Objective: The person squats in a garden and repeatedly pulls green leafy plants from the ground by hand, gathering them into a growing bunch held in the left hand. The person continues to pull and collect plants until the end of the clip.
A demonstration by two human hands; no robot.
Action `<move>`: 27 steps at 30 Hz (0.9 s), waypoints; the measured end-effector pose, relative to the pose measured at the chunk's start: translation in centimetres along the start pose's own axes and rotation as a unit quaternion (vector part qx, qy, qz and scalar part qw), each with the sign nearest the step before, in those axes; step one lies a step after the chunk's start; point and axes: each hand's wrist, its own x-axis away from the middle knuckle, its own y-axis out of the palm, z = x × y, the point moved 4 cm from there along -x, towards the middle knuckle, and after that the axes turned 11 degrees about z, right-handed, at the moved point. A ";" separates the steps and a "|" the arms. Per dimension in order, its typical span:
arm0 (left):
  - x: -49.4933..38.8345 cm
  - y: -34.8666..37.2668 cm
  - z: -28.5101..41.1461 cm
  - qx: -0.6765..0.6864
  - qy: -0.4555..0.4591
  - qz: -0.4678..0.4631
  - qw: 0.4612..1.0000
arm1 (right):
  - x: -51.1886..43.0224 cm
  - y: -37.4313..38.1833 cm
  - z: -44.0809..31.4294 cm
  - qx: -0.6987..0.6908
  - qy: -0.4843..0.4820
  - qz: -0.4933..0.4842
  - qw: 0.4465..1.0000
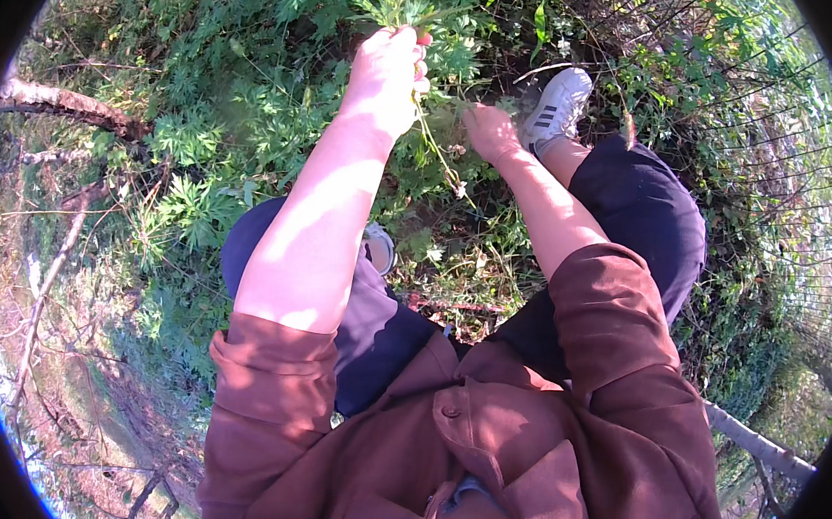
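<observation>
My left hand (391, 77) is closed around a bunch of leafy green stems (398, 1). Deeply cut leaves stick out past the fingers at the top. Thin stem ends (438, 152) hang below the fist, one with a small pale tip. Lower and to the right, my right hand (494, 131) reaches into the low green plants (434, 105). Its fingers are bent and their tips blend into the foliage, so whether they grip a stem is unclear. A white shoe (560, 107) with dark stripes is just beyond that hand.
Dense leafy growth (256, 67) spreads ahead and to the left. A thick branch (72, 107) juts in at left, with a thin bare branch (53, 277) below it. Wire fencing (791, 177) runs along the right. A pale branch (761, 443) lies behind my right elbow.
</observation>
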 end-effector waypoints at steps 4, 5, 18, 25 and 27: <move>-0.3 -0.4 -0.5 0.004 0.000 0.016 1.000 | 0.6 -2.5 -3.4 -0.055 0.135 0.043 0.988; -0.4 -0.6 -0.5 0.005 0.003 0.018 1.000 | 0.8 -3.4 -4.9 -0.082 0.136 0.094 0.983; 2.1 1.6 0.5 0.011 0.034 -0.133 0.990 | -1.8 -15.2 -12.9 -0.462 0.119 -0.097 0.873; 3.3 1.8 0.9 -0.052 0.089 -0.201 0.974 | -2.4 -16.4 -14.3 -0.655 0.213 -0.030 0.725; 3.4 1.7 0.8 -0.091 0.135 -0.216 0.963 | -2.5 -15.8 -14.9 -0.682 0.229 -0.041 0.693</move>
